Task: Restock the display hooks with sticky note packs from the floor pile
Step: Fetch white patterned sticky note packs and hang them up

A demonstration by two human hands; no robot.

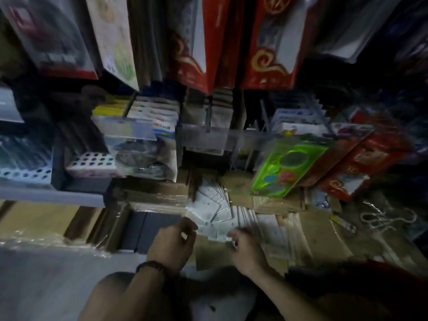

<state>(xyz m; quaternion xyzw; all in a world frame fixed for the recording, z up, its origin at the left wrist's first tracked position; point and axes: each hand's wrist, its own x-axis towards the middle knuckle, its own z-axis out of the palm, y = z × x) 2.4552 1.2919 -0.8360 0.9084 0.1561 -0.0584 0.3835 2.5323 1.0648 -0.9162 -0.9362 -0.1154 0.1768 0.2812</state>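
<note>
Sticky note packs | left hand pinches one | right hand grips one

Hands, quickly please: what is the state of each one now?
Left hand: fingers curled, pinching the edge of a white pack on the floor pile.
Right hand: fingers curled at the same pile; too blurred to tell a grip.

Left hand, right hand — fingers curled

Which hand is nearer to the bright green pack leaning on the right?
Right. The right hand is below the green pack, a little to its left; the left hand is farther left, at the other edge of the white packs.
</note>
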